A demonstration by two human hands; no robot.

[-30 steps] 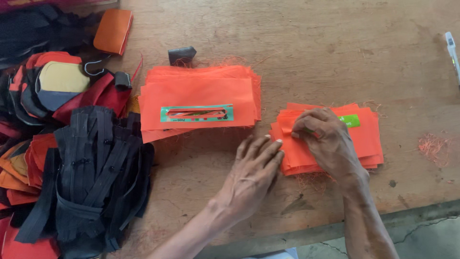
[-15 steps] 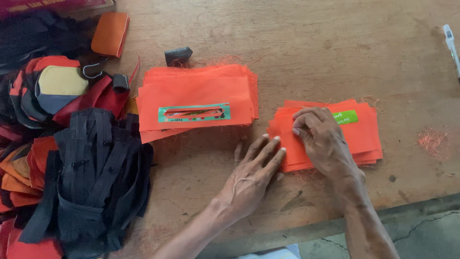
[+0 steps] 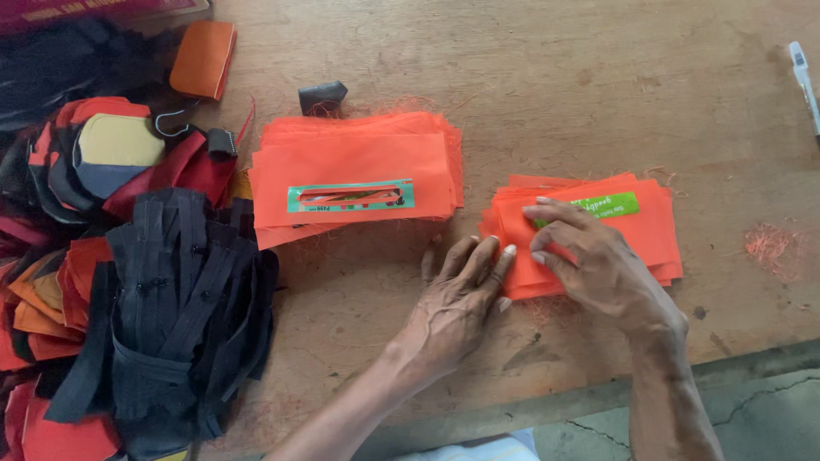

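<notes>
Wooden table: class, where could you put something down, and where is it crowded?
The table is bare beyond both orange fabric stacks, the big one and the small one, up to the pen. The black zipper pile crowds the left side.

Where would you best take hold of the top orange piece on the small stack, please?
Probably at its left edge, from the left. The right hand already presses the small stack flat there, the left hand lies beside that edge, and the green label sits farther right, clear of the pinch.
</notes>
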